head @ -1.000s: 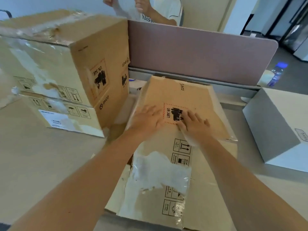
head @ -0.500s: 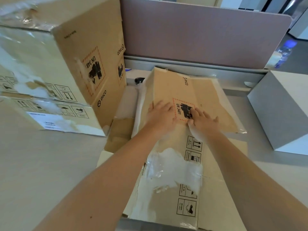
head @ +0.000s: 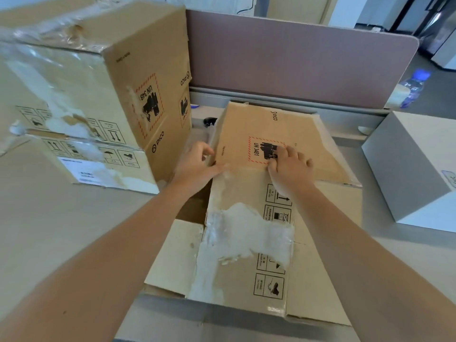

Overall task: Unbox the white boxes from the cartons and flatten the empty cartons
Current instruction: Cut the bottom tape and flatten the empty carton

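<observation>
A flattened brown carton [head: 249,243] with torn white tape lies on the desk in front of me. Its far panel [head: 296,129], printed with "UN 3481", is folded over toward me and not quite flat. My left hand [head: 197,164] grips that panel's left edge, thumb on top. My right hand [head: 290,166] presses flat on the panel near the red-dashed label, fingers spread. A white box [head: 414,169] stands at the right. A tall taped brown carton [head: 98,95] stands closed at the left.
A mauve desk divider [head: 296,65] runs across the back. A water bottle [head: 413,88] with a blue cap stands behind the white box. A small black object [head: 209,121] lies between the tall carton and the folded panel. The grey desk [head: 49,230] extends left.
My left hand slid from the top of the folded panel to its left edge and took hold of it. My right hand stayed pressing near the label. The view shifted slightly.
</observation>
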